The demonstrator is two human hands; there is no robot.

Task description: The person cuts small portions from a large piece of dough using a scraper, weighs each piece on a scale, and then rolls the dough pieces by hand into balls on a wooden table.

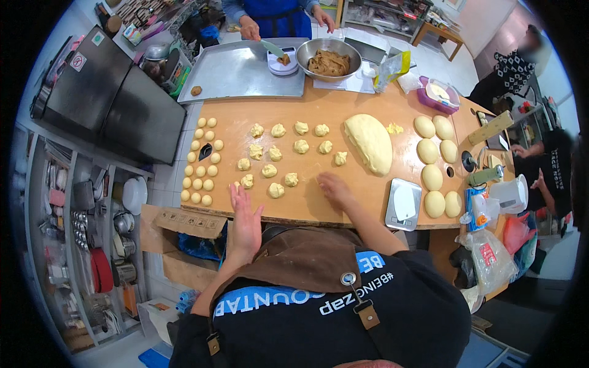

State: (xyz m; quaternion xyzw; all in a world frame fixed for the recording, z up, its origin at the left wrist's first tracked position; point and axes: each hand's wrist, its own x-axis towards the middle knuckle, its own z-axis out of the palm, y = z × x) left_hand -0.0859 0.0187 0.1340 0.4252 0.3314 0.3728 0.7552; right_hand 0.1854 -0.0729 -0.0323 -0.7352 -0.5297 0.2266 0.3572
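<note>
My left hand is raised at the table's front edge, fingers stretched out and nothing in it. A rough dough piece lies just beyond its fingertips. My right hand hovers low over the wood, its fingers loosely extended and holding nothing. Between my hands, nearer the left, sits another dough lump. Several more uneven lumps are spread across the middle. Smooth small dough balls stand in rows at the left edge. Beyond my right hand rests a large dough mass.
Large smooth dough balls and a kitchen scale are on the right. Across the table, a co-worker's hand holds a spatula over a small scale, beside a metal bowl of brown filling. A cardboard box is below left.
</note>
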